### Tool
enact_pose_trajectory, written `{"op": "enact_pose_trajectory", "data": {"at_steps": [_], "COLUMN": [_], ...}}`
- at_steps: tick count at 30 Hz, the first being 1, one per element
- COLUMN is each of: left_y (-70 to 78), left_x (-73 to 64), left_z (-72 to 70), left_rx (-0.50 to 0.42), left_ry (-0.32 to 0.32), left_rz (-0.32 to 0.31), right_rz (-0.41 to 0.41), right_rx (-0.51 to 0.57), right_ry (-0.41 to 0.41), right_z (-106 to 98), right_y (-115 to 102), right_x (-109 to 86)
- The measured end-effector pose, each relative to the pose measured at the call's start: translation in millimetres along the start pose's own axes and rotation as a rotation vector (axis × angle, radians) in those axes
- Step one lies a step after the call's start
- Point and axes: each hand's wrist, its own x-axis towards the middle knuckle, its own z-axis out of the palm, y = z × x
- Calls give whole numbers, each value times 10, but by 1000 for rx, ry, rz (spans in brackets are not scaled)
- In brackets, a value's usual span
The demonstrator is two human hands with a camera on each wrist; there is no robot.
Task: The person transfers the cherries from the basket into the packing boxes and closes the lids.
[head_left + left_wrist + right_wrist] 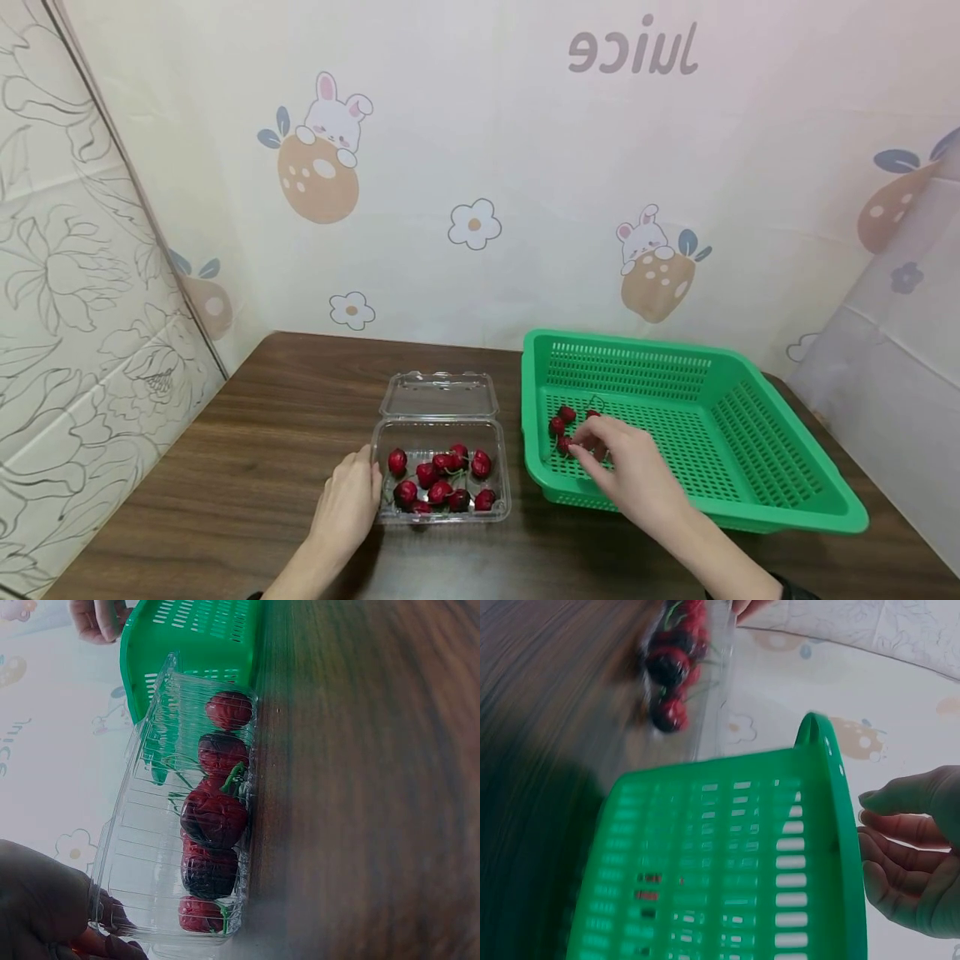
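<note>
A clear plastic box [442, 518] with a raised lid [438, 396] sits on the table, holding several dark red cherries [427, 475], some with green stems. My left hand [348, 496] grips its left wall; in the left wrist view that hand [45, 904] is dark at the near end of the box. To the right stands a green basket [795, 512] with a few cherries [557, 426] in its left part. Over them hovers my right hand [633, 471], fingers loosely bent. In the right wrist view a gap shows between thumb and fingers [900, 829], and nothing is visible in it.
The brown wooden table [225, 492] runs under both containers. A printed wall cloth [480, 125] hangs behind it, and a flower-patterned panel [90, 292] stands at the left. The basket's left rim [531, 417] rises beside the box with a narrow strip of table between.
</note>
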Motion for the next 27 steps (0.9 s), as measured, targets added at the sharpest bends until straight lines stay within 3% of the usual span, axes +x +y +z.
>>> {"op": "enact_pose_trajectory", "data": {"at_steps": [7, 14, 20, 27], "left_y": [5, -2, -8, -15], "left_x": [0, 0, 2, 0], "left_z": [11, 7, 20, 22], "left_rx": [3, 2, 4, 12], "left_ry": [8, 8, 7, 36], "left_rz": [-5, -6, -9, 27], "right_rz": [35, 116, 123, 164], "right_rx": [-36, -58, -77, -66], "right_ry": [-50, -158, -207, -287], "right_z": [-96, -182, -213, -208], "right_y": [162, 368, 549, 695], "right_x": [-53, -55, -30, 1]}}
